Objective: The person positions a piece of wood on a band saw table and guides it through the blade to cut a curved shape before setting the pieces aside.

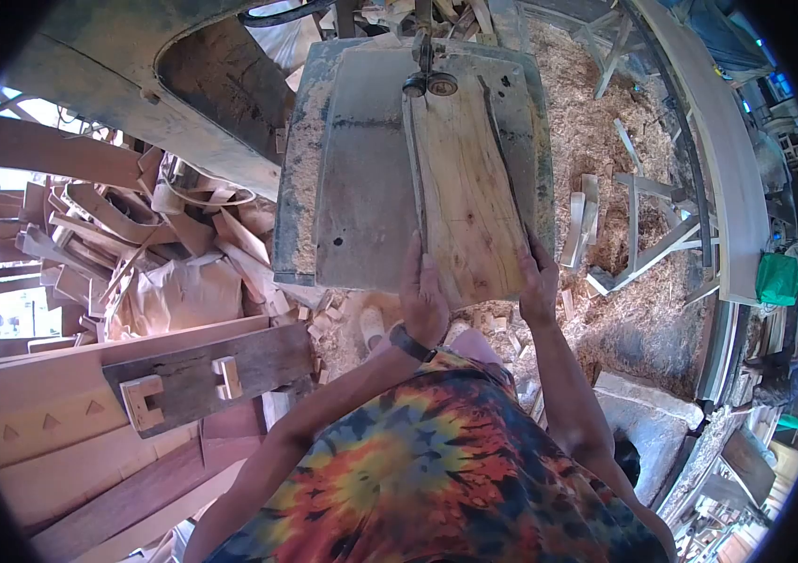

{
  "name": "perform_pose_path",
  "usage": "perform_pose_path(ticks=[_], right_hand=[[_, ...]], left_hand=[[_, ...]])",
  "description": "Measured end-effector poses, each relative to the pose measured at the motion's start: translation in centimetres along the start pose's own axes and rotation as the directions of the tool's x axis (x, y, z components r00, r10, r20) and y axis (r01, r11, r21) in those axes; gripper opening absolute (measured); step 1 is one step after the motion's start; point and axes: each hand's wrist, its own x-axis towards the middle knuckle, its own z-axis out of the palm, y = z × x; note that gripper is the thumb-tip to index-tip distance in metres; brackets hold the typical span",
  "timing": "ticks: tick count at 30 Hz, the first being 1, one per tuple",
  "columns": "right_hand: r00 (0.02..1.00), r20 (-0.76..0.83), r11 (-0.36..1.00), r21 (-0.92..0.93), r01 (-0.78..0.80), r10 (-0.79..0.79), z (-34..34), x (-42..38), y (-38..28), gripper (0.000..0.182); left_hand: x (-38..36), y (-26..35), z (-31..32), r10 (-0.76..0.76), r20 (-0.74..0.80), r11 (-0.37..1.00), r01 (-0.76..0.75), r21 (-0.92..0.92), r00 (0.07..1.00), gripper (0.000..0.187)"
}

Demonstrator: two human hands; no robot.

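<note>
A pale wooden board (465, 178) with dark, wavy edges lies lengthwise on the metal table (361, 197) of a band saw. Its far end is at the saw's blade guide (430, 83), and its near end hangs slightly past the table's front edge. My left hand (424, 298) grips the board's left edge near this end, thumb side against the wood. On the opposite edge, my right hand (539, 286) holds the near right corner. The undersides of the fingers are hidden. The thin blade itself is hard to make out.
The saw's large frame (136, 75) rises at the upper left. Wood offcuts (117, 225) are heaped at left, beside a dark plank (221, 375) with two small notched blocks. Sawdust (577, 122) and loose wood strips cover the floor at right, near a long pale beam (723, 150).
</note>
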Motion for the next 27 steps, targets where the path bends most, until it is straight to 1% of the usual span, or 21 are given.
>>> perform_pose_path(ticks=[2, 5, 8, 10, 11, 13, 14, 17, 20, 22, 27], right_hand=[[1.0, 0.006, 1.0, 0.008, 0.002, -0.002, 0.0, 0.0, 0.0, 0.059], [1.0, 0.014, 1.0, 0.02, -0.009, 0.009, 0.1, 0.0, -1.0, 0.058], [1.0, 0.005, 0.999, 0.029, -0.027, 0.027, 0.2, -0.1, -1.4, 0.058], [0.999, 0.012, 0.995, 0.095, -0.041, 0.04, 0.2, 0.0, -1.3, 0.058], [0.999, 0.013, 0.995, 0.093, -0.041, 0.04, 0.0, 0.1, -1.1, 0.058], [0.999, 0.034, 0.996, 0.082, -0.033, 0.031, -0.1, 0.3, -0.9, 0.058], [0.999, 0.035, 0.996, 0.082, -0.033, 0.03, -0.1, 0.3, -0.8, 0.058], [0.998, 0.017, 0.996, 0.066, -0.062, 0.061, -0.1, 0.1, -1.2, 0.058], [0.998, 0.039, 0.996, 0.075, -0.047, 0.044, -0.4, 0.4, -0.7, 0.059], [0.999, 0.028, 0.994, 0.109, -0.028, 0.025, -0.5, 0.5, -0.5, 0.059], [0.998, 0.033, 0.992, 0.107, -0.065, 0.062, -0.7, 0.8, -1.2, 0.06]], left_hand=[[-0.2, 0.2, 0.2, -0.002, -0.021, 1.0, 0.002, 0.007, 1.0, 0.05], [-0.2, 0.7, 0.6, 0.018, -0.009, 0.998, -0.018, 0.058, 1.0, 0.05], [-0.1, 0.2, 0.5, 0.032, -0.001, 0.999, -0.032, 0.002, 0.999, 0.05], [0.0, 0.2, 0.5, -0.02, -0.025, 1.0, 0.019, -0.013, 1.0, 0.05], [0.0, 0.1, 0.6, -0.02, -0.026, 1.0, 0.02, -0.015, 0.999, 0.05], [-0.1, 0.6, 0.8, 0.002, -0.028, 0.999, -0.001, 0.048, 1.0, 0.05], [-0.1, 0.8, 0.9, 0.003, -0.03, 0.999, -0.002, 0.048, 1.0, 0.05], [-0.5, 1.4, 1.1, -0.047, -0.008, 0.996, 0.048, 0.071, 0.999, 0.048], [-0.5, 1.3, 1.3, -0.032, -0.05, 0.996, 0.037, 0.086, 0.998, 0.05], [-0.8, 1.0, 1.5, -0.081, -0.021, 0.996, 0.081, -0.022, 0.996, 0.049], [-0.7, 1.6, 2.1, -0.055, -0.009, 0.998, 0.055, 0.004, 0.998, 0.049]])
